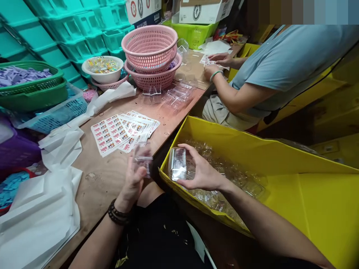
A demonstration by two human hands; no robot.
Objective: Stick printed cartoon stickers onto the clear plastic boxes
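My left hand (134, 175) is closed around a clear plastic box (143, 155), held just off the table's front edge; motion blurs its outline. In my right hand (200, 170) another clear plastic box (178, 164) is gripped between thumb and fingers, above the near rim of a yellow bin (238, 144). Many more clear plastic boxes (232, 183) lie heaped inside that bin. On the table beyond my left hand, sheets of printed stickers (112, 132) are fanned out.
Clear boxes (179, 93) and stacked pink baskets (150, 48) stand farther back on the table. White paper (53, 205) and a green basket (30, 93) of purple pieces are at left. A co-worker (266, 71) sits right, hands on a sticker sheet (207, 59).
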